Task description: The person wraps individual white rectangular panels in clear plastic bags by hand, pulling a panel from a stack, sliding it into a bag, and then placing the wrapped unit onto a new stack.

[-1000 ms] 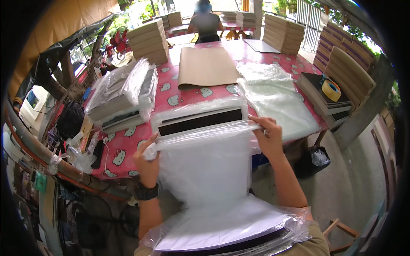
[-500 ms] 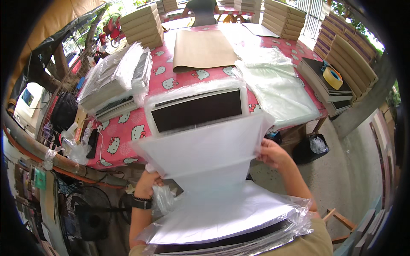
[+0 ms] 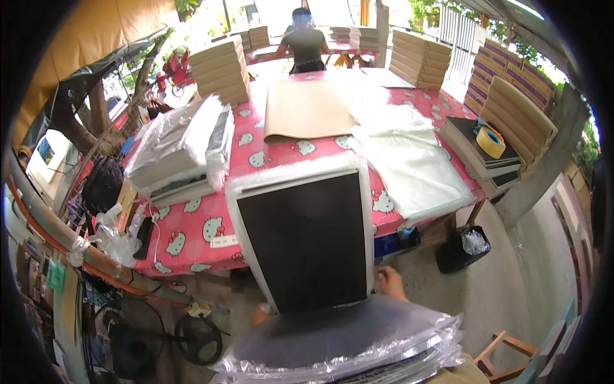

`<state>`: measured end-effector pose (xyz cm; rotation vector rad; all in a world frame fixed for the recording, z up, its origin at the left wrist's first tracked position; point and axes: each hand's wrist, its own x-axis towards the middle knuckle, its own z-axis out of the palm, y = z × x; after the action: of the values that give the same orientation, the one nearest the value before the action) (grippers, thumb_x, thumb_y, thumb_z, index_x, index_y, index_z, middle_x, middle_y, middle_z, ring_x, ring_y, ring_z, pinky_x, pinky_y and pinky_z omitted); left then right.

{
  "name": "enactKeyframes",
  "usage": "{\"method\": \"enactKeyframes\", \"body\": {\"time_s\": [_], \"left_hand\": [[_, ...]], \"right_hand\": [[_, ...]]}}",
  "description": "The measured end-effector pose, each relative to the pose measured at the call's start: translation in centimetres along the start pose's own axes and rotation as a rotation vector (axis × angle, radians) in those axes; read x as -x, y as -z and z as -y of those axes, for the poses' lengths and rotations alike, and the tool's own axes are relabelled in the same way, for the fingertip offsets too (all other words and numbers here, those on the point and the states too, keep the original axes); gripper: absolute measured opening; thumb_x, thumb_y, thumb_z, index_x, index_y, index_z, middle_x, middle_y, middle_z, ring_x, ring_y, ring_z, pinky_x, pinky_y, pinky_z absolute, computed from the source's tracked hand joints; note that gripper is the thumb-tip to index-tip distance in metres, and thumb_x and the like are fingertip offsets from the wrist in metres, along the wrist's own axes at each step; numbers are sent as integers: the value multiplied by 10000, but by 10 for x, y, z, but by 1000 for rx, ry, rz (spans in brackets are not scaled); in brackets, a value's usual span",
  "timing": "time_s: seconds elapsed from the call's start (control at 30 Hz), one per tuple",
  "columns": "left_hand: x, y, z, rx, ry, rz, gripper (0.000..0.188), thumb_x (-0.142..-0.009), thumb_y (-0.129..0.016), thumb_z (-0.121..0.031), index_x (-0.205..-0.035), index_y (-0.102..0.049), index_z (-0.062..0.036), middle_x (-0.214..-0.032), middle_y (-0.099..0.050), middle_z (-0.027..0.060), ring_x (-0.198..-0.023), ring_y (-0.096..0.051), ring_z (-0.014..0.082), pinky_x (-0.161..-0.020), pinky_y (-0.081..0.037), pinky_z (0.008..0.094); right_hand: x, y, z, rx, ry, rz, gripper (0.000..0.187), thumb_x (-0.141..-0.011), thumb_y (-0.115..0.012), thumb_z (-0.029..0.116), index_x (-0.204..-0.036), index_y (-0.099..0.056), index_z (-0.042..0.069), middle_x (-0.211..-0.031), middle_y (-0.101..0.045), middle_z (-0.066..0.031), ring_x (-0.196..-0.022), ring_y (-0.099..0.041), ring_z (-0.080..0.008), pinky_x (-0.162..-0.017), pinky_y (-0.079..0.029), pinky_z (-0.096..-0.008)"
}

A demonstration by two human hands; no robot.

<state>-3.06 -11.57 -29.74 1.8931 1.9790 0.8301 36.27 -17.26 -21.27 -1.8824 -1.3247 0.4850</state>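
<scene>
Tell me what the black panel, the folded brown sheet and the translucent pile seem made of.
Black panel: perhaps card or board, matte; flat, straight-edged. Folded brown sheet: likely paper or thin card, dull; softly curved fold. Translucent pile: probably thin plastic film, slightly glossy; milky, wrinkled surface.

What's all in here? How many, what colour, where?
panel: one, black, centre
wrapped bundle: one, dark under clear plastic, bottom centre
near table: one, pink, middle
paper: one sheet, brown, table's middle
plastic: one pile, whitish, table's right
wrapped pile: one, grey, table's left
tall stacks: two, brown, table's far corners
tape: one roll, yellow, right
low stack: one, black-topped, under the tape
cartons: several, brown and purple, right rear
bin: one, black, right floor
fan: one, black, lower left
wooden frame: one, brown, lower right
person: one, dark top, far end
left hand: one, bare, mostly hidden, panel's lower left
right hand: one, bare, panel's right
</scene>
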Motion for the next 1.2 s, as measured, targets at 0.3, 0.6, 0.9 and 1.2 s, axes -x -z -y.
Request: {"method": "enactKeyframes", "body": {"time_s": [0.3, 0.6, 0.9, 1.2], "left_hand": [[-99, 264, -176, 1366, -126, 609, 244, -798, -576, -207, -923, -517, -6, -551, -426, 12, -435, -386, 80, -413, -331, 214], [-108, 253, -258, 1477, -425, 890, 386, -844, -506, -298, -1018, -502, 46, -624, -473, 60, -512, -443, 100, -481, -356, 239], [-84, 190, -297, 1084, -440, 397, 367, -877, -460, -268, -1132, -483, -4, -1140, -459, 75, -1022, -425, 135, -862, -341, 259], [-79, 188, -281, 1338, -35, 475, 155, -794, -595, -141, -875, -559, -14, -827, -595, 41, -750, -549, 101, -688, -430, 232]], "right_hand": [[-18, 61, 182, -803, 525, 1820, 701, -812, -458, 490, -1255, -336, -39, -1315, -307, -201, -1247, -247, -296, -1019, -151, -385], [-45, 11, 161, 39, 475, 1160, 337, -829, -525, 295, -1060, -532, 50, -994, -580, -95, -943, -526, -225, -807, -398, -338], [-54, 49, 276, -571, 603, 439, 183, -725, -657, 100, -844, -555, 3, -745, -576, -27, -705, -523, -86, -634, -424, -228], [-47, 50, 255, -799, 265, 293, 132, -770, -619, 113, -833, -586, 1, -692, -582, -20, -661, -519, -53, -601, -426, -205]]}}
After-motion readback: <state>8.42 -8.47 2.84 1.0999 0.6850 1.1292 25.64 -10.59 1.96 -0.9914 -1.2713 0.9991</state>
